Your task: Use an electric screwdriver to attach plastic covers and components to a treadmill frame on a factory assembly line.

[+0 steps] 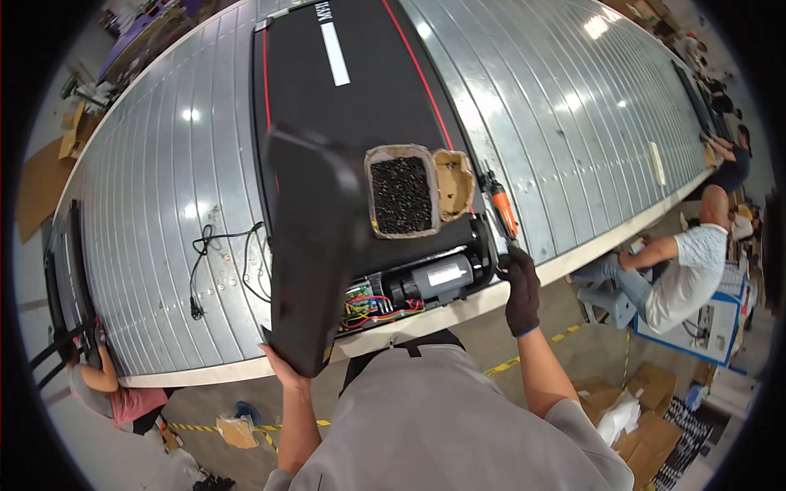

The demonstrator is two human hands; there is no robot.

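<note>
Head view: left hand [282, 367] under cover [315, 245] (tilted)

— Left hand [282, 364]? 
— Bare, raised from the lower edge, forearm upright, palm and fingers gripping from below. 
— And the right hand [521, 290]? 
— In a dark glove, arm stretched forward, fingers curled closed at the front.

Holding up black cover panel [315, 245] in left hand [282, 364]; gloved right hand [521, 286] at treadmill [360, 98] corner, beside orange screwdriver [501, 209]
</note>
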